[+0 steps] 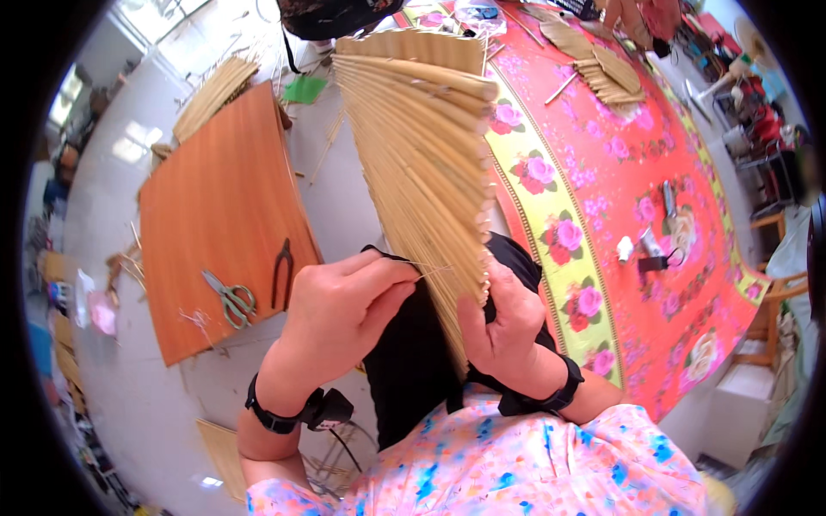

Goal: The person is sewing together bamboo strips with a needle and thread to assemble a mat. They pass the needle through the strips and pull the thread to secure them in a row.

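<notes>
A large pleated, straw-coloured palm-leaf fan [422, 138] stands across my lap, its wide end away from me and its narrow end near my waist. My right hand [512, 322] grips its right edge near the narrow end, thumb and fingers closed on the folds. On the left, my left hand [344, 305] pinches a thin pale strand [430, 269] that crosses the front of the pleats. Where the strand ends inside the fingers is hidden.
A brown wooden board [224, 206] at left carries green-handled scissors [231, 298] and dark pliers [282, 267]. To the right, a red floral cloth [637, 189] bears small tools and more palm-leaf pieces [602, 73]. Another person's hand [632, 21] shows at the far right.
</notes>
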A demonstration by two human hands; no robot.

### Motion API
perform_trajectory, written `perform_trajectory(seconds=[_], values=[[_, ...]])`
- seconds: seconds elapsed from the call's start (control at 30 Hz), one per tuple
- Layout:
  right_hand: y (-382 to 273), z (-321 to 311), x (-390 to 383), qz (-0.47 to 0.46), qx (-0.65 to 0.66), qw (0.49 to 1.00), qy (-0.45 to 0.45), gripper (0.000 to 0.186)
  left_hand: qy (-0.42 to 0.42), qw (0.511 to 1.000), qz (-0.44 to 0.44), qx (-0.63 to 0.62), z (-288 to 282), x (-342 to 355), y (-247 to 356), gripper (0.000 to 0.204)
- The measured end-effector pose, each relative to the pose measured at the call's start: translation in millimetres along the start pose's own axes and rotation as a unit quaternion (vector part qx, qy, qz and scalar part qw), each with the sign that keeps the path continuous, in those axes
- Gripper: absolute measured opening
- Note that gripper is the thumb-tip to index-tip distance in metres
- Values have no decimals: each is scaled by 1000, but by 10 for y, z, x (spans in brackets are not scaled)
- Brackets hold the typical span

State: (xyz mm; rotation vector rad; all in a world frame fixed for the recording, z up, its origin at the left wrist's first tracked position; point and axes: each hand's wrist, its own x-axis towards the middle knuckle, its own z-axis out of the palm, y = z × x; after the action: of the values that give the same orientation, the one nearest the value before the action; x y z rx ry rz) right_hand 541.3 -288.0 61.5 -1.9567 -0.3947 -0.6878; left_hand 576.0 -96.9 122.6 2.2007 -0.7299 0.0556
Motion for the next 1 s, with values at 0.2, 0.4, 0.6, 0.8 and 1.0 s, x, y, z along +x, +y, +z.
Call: perform_trajectory(seconds=[0.2, 0.4, 0.6, 0.8, 1.0], values=[[104, 93, -157, 48, 103, 993, 35, 53, -55, 992, -112, -6, -66, 33, 136, 9], [147, 139, -163, 53, 139, 985, 91, 57, -30, 993, -113, 7, 19, 67, 139, 10], [184, 112, -126, 56, 165, 980, 94, 55, 2, 996, -74, 57, 98, 52, 111, 9], [219, 101, -127, 51, 168, 980, 91, 57, 10, 994, -30, 105, 135, 81, 152, 10], [238, 97, -142, 41, 162, 983, 81, 61, 18, 995, -30, 98, 183, 127, 192, 10]])
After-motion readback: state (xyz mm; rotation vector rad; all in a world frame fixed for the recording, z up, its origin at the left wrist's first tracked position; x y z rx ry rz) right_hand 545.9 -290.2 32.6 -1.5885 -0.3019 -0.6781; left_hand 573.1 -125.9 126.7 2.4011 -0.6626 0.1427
